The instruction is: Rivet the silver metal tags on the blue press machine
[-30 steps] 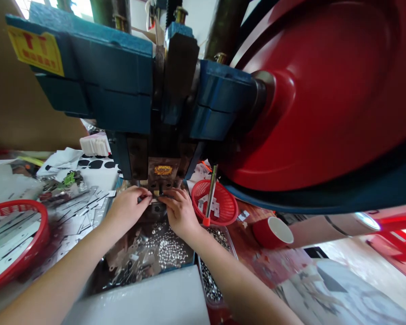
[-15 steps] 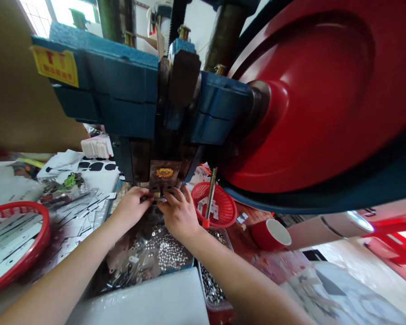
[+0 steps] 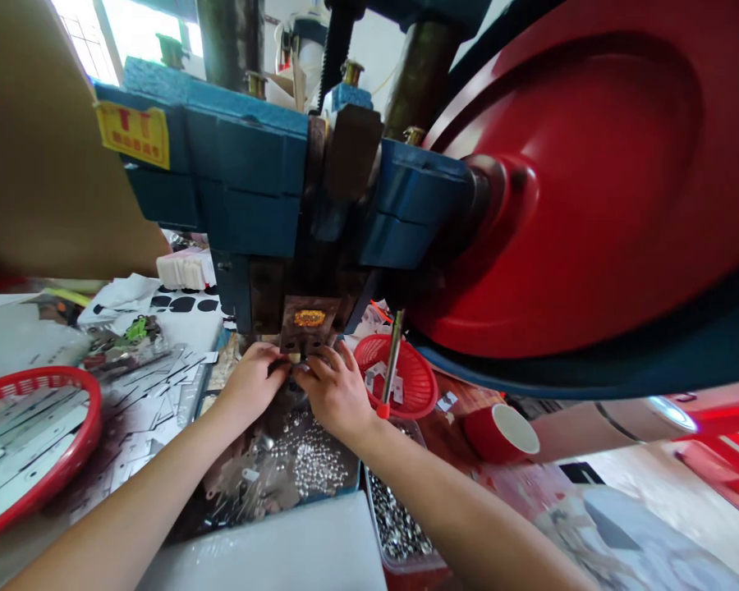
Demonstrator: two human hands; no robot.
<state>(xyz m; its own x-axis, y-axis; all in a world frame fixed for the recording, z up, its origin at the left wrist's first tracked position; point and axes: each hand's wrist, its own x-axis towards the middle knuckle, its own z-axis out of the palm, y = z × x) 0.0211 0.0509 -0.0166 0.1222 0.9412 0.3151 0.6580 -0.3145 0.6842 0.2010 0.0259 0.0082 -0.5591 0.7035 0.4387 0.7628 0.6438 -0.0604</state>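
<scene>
My left hand (image 3: 257, 379) is at the foot of the blue press (image 3: 246, 172), its fingers pinched together just under the ram block (image 3: 308, 320). Facing it from the right, my right hand (image 3: 336, 390) has its fingers bent at the same spot, the fingertips almost meeting those of the left. Whatever they hold is too small to make out. Below the hands, small shiny metal pieces (image 3: 320, 464) and flat plates lie spread on the dark press bed.
A red basket (image 3: 92, 419) of flat strips stands at the left. Right of my hands are a smaller red basket (image 3: 428, 394), a metal rod (image 3: 392, 361), a clear tray of metal parts (image 3: 400, 521) and a red cup (image 3: 477, 431). The large red flywheel (image 3: 591, 189) fills the upper right.
The whole view has shifted, so the press and hands appear slightly further right. Both hands remain at the foot of the press, with fingers close together.
</scene>
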